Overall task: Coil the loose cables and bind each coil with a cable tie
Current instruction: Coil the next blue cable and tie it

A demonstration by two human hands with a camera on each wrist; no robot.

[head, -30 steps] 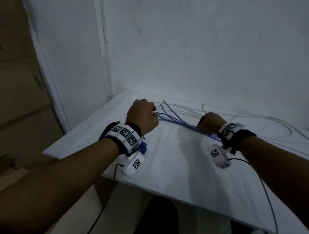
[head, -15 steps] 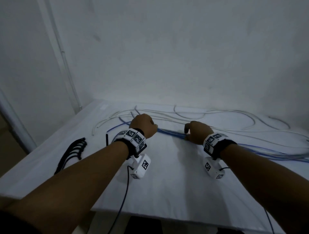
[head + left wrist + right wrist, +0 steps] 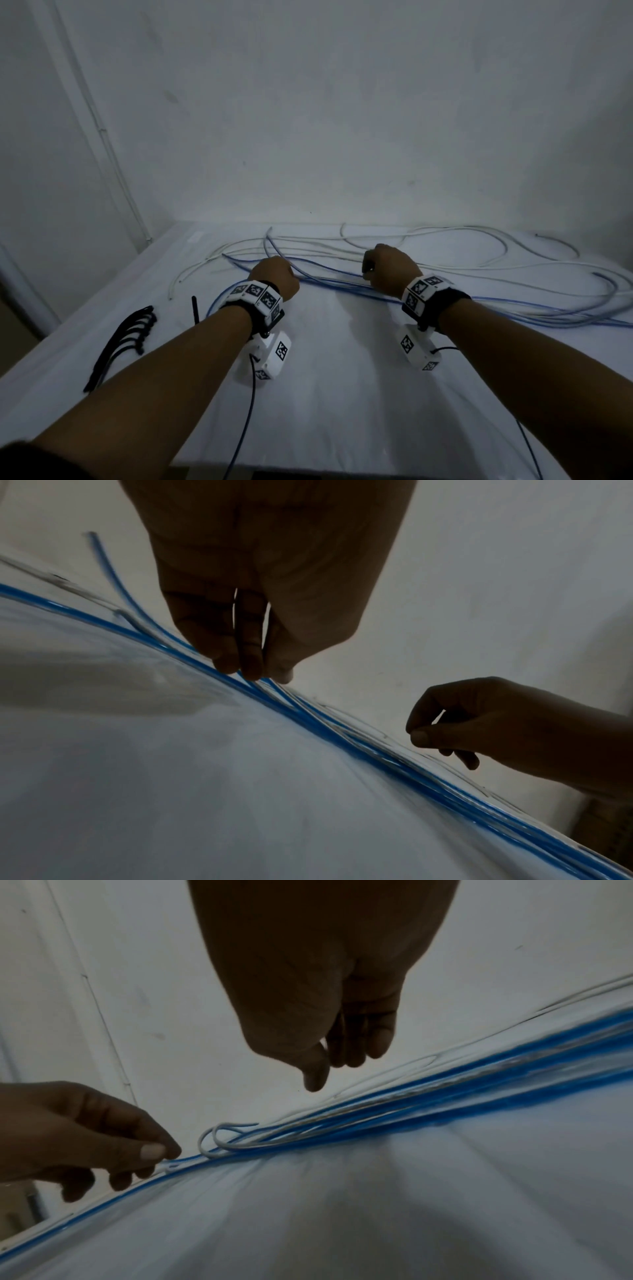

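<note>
Several strands of blue cable (image 3: 342,284) run across the white-covered table (image 3: 342,394), mixed with loose white cables (image 3: 445,265). My left hand (image 3: 291,274) pinches a blue strand between thumb and fingers; the fingertips (image 3: 253,669) meet the blue cable (image 3: 342,739) in the left wrist view. The right wrist view shows the left hand (image 3: 161,1153) in this same pinch. My right hand (image 3: 387,270) hovers just over the strands, fingers curled, thumb down. In the right wrist view the right hand (image 3: 329,1069) holds nothing above the blue cable (image 3: 445,1096).
A bundle of black cable ties (image 3: 126,339) lies at the table's left side, with a single black tie (image 3: 196,310) standing nearer my left wrist. A wall closes the far edge. Bare cloth spreads in front of my wrists.
The head view swung right and pulled back, bringing the cable ties and more cable into sight. Both hands stay at the blue strands; the right hand now sits off them.
</note>
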